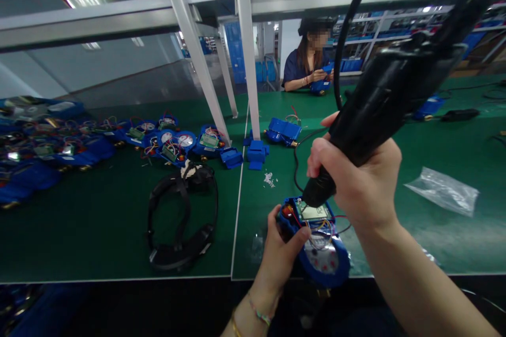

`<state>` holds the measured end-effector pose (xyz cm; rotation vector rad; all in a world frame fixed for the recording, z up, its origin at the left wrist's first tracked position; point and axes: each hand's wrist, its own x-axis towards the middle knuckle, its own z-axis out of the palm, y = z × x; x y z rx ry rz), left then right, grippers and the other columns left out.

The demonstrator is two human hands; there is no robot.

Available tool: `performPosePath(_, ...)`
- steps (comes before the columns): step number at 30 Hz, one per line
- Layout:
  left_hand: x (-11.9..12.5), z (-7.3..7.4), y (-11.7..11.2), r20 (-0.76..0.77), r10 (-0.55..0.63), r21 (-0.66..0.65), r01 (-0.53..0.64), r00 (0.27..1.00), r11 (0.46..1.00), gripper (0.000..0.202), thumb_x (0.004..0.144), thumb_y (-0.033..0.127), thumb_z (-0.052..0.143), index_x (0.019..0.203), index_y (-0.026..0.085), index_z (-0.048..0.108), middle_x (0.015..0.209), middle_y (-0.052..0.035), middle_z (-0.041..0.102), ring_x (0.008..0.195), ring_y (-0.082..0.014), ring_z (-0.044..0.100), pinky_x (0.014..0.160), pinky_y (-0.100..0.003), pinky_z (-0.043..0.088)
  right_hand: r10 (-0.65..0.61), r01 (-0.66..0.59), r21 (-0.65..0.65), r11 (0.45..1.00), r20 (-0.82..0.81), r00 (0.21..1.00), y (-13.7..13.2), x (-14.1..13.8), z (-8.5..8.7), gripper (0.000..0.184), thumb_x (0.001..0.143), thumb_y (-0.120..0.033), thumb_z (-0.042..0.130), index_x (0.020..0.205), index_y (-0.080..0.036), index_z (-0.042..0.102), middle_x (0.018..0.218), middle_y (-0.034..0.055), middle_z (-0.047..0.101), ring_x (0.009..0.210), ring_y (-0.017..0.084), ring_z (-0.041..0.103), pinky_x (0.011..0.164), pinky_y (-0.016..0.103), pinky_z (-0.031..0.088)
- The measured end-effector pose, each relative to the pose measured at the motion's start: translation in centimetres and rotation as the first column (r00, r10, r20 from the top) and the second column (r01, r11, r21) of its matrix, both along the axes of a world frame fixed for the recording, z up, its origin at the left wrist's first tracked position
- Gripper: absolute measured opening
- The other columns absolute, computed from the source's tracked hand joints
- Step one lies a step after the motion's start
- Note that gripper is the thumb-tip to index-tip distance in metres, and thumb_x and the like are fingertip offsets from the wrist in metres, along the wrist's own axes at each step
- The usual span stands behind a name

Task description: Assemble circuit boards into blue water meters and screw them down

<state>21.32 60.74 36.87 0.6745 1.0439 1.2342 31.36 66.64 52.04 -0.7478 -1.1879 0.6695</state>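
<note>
My left hand (279, 253) grips the left side of an open blue meter housing (316, 245) at the table's near edge; its small display, coloured wires and round dial show. My right hand (356, 176) is wrapped round a black electric screwdriver (379, 100), tilted down to the left. The tool's tip rests at the top left corner of the display. A black cable (340, 58) runs up from the tool out of view.
Several open blue meter housings (174, 142) lie at the back left, and two blue parts (256, 154) by a white post. A black head strap (182, 216) lies left of centre, small screws (269, 179) and a clear plastic bag (443, 189) on the green mat. A person (310, 60) works opposite.
</note>
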Motion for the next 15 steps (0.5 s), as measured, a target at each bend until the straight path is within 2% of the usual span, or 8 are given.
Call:
performPosePath(7, 0.0, 0.7, -0.2, 0.025, 0.0, -0.004, 0.0, 1.0, 1.0, 0.1, 0.065, 0.043, 0.09, 0.143, 0.015, 0.035, 0.128, -0.0199, 0.066, 0.117, -0.0324, 0.064, 0.106, -0.046, 0.045, 0.066, -0.065, 0.006, 0.998, -0.09, 0.994, 0.2, 0.8, -0.2, 0.023, 0.081, -0.025, 0.074, 0.098, -0.02, 0.06, 0.059, -0.0066, 0.057, 0.045, 0.012, 0.053, 0.046, 0.028, 0.046)
performPosePath(11, -0.1, 0.2, 0.0, 0.019, -0.036, -0.006, 0.037, 0.999, 0.999, 0.098, 0.067, 0.042, 0.089, 0.143, 0.016, 0.034, 0.129, -0.0198, 0.065, 0.117, -0.0317, 0.065, 0.106, -0.047, 0.045, 0.085, -0.086, -0.009, 0.996, -0.097, 0.992, 0.3, 0.8, -0.5, 0.024, 0.08, -0.026, 0.075, 0.098, -0.021, 0.06, 0.059, -0.0067, 0.057, 0.046, 0.012, 0.053, 0.045, 0.027, 0.045)
performPosePath(15, -0.1, -0.6, 0.2, 0.022, -0.021, 0.005, 0.021, 1.0, 1.0, 0.098, 0.065, 0.043, 0.09, 0.142, 0.017, 0.036, 0.129, -0.0196, 0.065, 0.116, -0.0322, 0.065, 0.106, -0.047, 0.045, 0.07, -0.072, -0.026, 0.997, -0.071, 0.995, 0.3, 0.6, -0.7, 0.025, 0.079, -0.026, 0.073, 0.097, -0.02, 0.058, 0.058, -0.0077, 0.056, 0.045, 0.011, 0.053, 0.044, 0.027, 0.045)
